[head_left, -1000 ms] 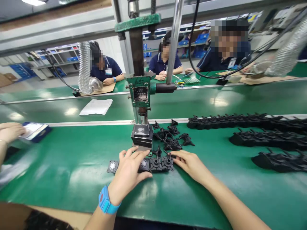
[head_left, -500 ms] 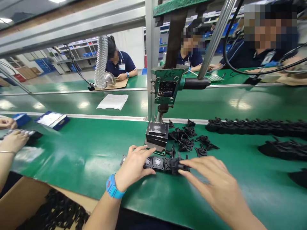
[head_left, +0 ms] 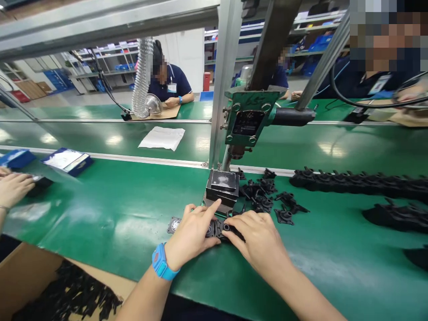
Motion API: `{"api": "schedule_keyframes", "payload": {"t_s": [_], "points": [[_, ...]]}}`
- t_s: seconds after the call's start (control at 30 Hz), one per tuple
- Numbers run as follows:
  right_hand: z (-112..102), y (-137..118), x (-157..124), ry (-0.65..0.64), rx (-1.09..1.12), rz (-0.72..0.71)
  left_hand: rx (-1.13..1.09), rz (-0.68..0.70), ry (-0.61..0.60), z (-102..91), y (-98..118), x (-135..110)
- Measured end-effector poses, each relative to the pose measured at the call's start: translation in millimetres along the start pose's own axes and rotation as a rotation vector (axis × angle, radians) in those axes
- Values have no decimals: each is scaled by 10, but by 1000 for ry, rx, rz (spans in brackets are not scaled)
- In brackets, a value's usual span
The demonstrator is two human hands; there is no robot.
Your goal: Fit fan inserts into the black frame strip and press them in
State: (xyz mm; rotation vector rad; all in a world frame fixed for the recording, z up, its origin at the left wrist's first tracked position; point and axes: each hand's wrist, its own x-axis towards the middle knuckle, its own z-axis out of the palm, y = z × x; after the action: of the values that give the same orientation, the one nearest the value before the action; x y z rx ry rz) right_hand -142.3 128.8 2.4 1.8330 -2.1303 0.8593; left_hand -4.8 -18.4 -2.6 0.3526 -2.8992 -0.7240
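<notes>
A row of black square housings with silver swirl discs [head_left: 174,225] lies on the green bench in front of the press. My left hand [head_left: 190,234], wearing a blue wristband, grips the row from above, thumb on the near side, fingers on the far side and index finger stretched out. Beside it, my right hand [head_left: 259,236] pinches a black plastic bracket [head_left: 226,227] with a round hub, down against the row's right part. My fingers cover much of the row. Just behind stands a stacked black block [head_left: 222,189] under the green press [head_left: 250,118].
Loose black brackets [head_left: 262,194] are heaped right of the block. Long rows of black assemblies [head_left: 361,185] stand farther right. A carton of black parts [head_left: 76,290] is at lower left. A co-worker's hand [head_left: 15,189] works at far left; other people sit across the bench.
My right hand has moved left with the bracket, closer to my left hand. My left hand stays on the row, its index finger now raised more. The view has shifted slightly.
</notes>
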Motion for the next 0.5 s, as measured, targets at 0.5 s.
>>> {"api": "schedule_keyframes", "payload": {"t_s": [0.5], "points": [[-22, -1, 40, -42, -85, 49, 44, -23, 64, 12, 39, -3]]}}
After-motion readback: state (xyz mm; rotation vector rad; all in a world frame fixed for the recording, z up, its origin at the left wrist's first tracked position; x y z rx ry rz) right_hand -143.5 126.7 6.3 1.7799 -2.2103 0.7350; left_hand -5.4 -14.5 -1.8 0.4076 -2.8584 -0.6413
